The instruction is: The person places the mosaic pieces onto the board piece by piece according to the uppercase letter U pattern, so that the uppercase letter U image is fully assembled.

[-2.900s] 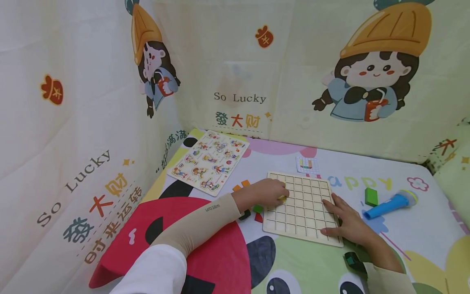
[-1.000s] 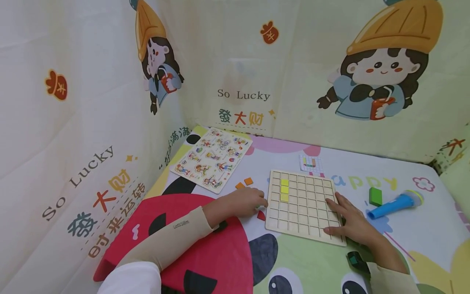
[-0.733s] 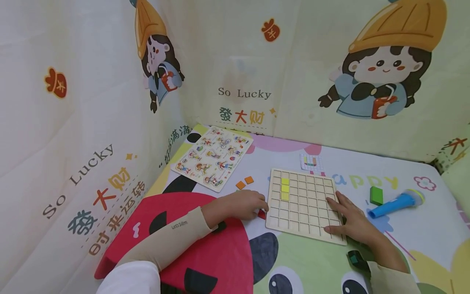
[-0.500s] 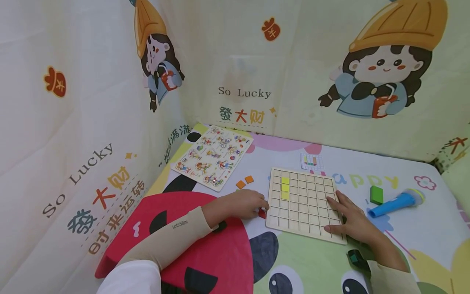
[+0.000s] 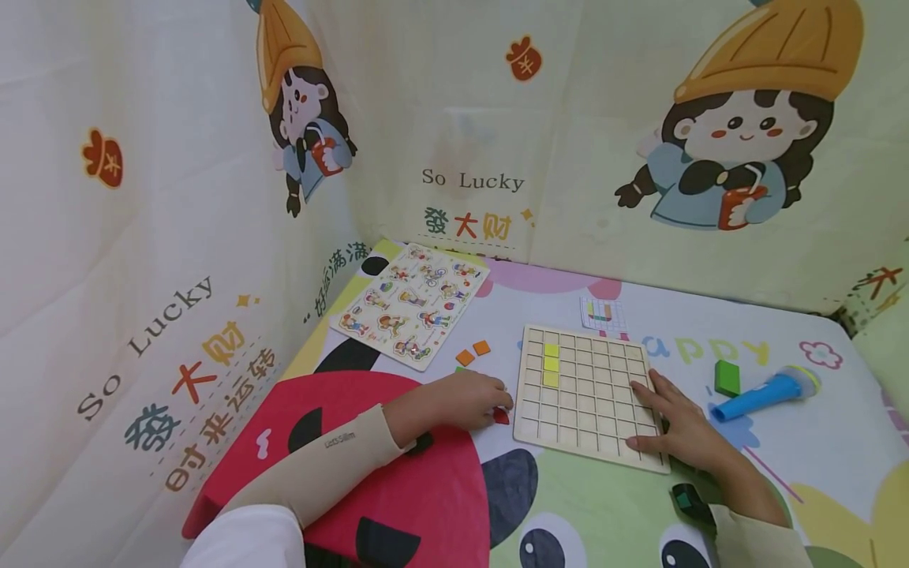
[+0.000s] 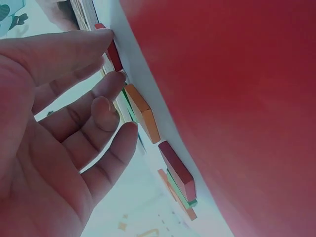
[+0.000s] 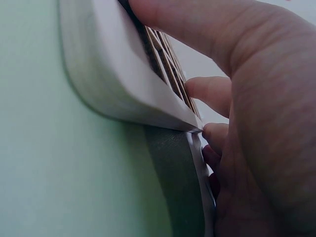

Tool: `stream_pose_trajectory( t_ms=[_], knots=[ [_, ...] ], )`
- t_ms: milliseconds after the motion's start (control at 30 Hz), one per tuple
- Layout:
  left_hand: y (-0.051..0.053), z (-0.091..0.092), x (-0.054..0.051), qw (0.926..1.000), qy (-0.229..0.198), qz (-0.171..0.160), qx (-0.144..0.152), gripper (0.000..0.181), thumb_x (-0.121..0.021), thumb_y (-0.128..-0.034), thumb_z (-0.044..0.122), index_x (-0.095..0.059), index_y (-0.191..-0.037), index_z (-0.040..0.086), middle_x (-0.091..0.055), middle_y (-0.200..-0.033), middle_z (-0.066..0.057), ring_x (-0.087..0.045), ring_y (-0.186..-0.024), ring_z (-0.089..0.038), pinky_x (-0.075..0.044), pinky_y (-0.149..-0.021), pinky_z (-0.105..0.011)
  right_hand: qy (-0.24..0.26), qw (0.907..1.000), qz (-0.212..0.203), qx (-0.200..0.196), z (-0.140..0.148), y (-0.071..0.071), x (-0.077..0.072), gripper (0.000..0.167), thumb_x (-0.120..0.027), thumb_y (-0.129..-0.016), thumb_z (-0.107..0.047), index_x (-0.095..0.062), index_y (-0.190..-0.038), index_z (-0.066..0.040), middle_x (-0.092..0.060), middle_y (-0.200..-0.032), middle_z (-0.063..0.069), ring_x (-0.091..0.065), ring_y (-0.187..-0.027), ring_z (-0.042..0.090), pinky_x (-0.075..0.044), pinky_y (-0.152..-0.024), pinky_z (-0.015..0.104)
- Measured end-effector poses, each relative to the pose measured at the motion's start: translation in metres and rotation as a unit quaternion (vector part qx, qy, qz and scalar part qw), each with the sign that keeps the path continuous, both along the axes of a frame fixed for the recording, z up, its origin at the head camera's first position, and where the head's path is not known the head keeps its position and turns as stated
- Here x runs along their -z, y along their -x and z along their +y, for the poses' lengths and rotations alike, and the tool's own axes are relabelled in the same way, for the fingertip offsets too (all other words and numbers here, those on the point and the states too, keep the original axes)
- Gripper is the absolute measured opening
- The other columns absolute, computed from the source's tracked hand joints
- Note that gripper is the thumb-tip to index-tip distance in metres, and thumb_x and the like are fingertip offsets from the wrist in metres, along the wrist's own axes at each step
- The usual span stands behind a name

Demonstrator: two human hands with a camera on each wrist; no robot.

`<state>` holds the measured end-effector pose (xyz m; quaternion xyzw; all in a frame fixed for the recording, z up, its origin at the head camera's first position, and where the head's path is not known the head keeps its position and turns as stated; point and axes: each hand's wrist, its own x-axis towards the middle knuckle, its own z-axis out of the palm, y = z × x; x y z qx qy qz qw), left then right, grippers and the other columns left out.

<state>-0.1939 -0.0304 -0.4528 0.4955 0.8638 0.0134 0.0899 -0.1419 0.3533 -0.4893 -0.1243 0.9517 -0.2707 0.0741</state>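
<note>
In the head view my left hand (image 5: 472, 401) is low over the tabletop, left of a gridded wooden board (image 5: 589, 394). Its thumb and forefinger pinch a small red tile (image 5: 501, 416); the left wrist view has the thumb tip at this red tile (image 6: 114, 55), the other fingers loosely bent. Three yellow tiles (image 5: 551, 364) sit in one column of the board. My right hand (image 5: 678, 426) rests on the board's right edge with spread fingers. The right wrist view has the thumb over the board's rounded corner (image 7: 143, 94).
Two orange tiles (image 5: 482, 347) and a partly hidden green tile (image 5: 463, 369) lie behind my left hand. A picture puzzle board (image 5: 412, 308) is at the back left. Behind the grid board is a pattern card (image 5: 602, 314). A green block (image 5: 727, 379) and blue toy microphone (image 5: 767, 394) stand right.
My left hand has left the yellow tiles on the board and moved left to the red tile. Most recently the red tile has slid slightly left with it. The right hand stays put.
</note>
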Motion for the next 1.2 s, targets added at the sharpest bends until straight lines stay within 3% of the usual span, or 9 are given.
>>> stream_pose_trajectory(
  t_ms=[267,533,667,833,1100,1200],
  knots=[
    [-0.0041,-0.0066,-0.001,0.9999,0.001,-0.004,-0.012,0.03,-0.069,-0.0878,0.021,-0.068,-0.117,0.022,-0.059,-0.096,0.01,-0.05,-0.079,-0.002,-0.043,-0.066,-0.019,0.0,1.0,0.005,-0.004,0.0003,-0.0001,0.0012,0.105,-0.079,-0.074,-0.051,-0.026,-0.154,-0.008,0.001,-0.16,0.019,0.006,-0.144,0.044,-0.007,-0.096,0.077],
    [-0.0041,-0.0024,0.0015,0.9998,0.009,-0.007,-0.014,0.012,-0.067,-0.0909,0.023,-0.065,-0.103,0.022,-0.052,-0.073,0.013,-0.049,-0.066,-0.005,-0.04,-0.059,-0.022,-0.002,1.0,0.0,0.005,-0.0015,-0.0009,0.0021,0.105,-0.079,-0.073,-0.052,-0.027,-0.154,-0.008,0.0,-0.16,0.019,0.005,-0.144,0.043,-0.008,-0.096,0.077],
    [-0.0055,-0.0004,0.0003,0.9998,0.014,0.0,-0.016,0.008,-0.065,-0.0923,0.024,-0.063,-0.1,0.022,-0.051,-0.07,0.012,-0.049,-0.064,-0.006,-0.04,-0.059,-0.022,-0.005,1.0,0.001,0.005,-0.0018,-0.0007,0.0008,0.105,-0.079,-0.073,-0.053,-0.027,-0.154,-0.009,-0.001,-0.16,0.019,0.005,-0.144,0.044,-0.009,-0.096,0.077],
    [-0.0056,-0.0002,-0.004,0.9999,0.008,0.001,-0.01,0.014,-0.067,-0.0912,0.022,-0.067,-0.105,0.022,-0.052,-0.077,0.012,-0.049,-0.07,-0.005,-0.041,-0.062,-0.021,-0.006,1.0,0.0,0.002,-0.0014,-0.0008,-0.0006,0.105,-0.078,-0.074,-0.053,-0.027,-0.154,-0.008,0.0,-0.161,0.018,0.005,-0.144,0.044,-0.009,-0.095,0.077],
    [0.0,-0.0015,-0.0048,0.9993,-0.01,-0.018,0.031,0.035,-0.065,-0.0878,0.003,-0.071,-0.115,0.024,-0.061,-0.104,0.011,-0.053,-0.087,-0.002,-0.043,-0.073,-0.016,-0.008,1.0,0.0,0.002,-0.0006,-0.0008,-0.0003,0.104,-0.078,-0.074,-0.053,-0.027,-0.154,-0.009,0.001,-0.161,0.017,0.005,-0.144,0.043,-0.009,-0.095,0.077],
    [0.0006,-0.0011,-0.0036,0.9992,-0.008,-0.023,0.034,0.037,-0.065,-0.0861,0.001,-0.07,-0.114,0.024,-0.06,-0.102,0.011,-0.053,-0.084,-0.002,-0.043,-0.07,-0.015,-0.008,1.0,-0.001,0.003,-0.0004,-0.0006,0.0007,0.105,-0.078,-0.074,-0.054,-0.027,-0.154,-0.009,0.001,-0.161,0.017,0.005,-0.144,0.043,-0.009,-0.095,0.077]
  ],
)
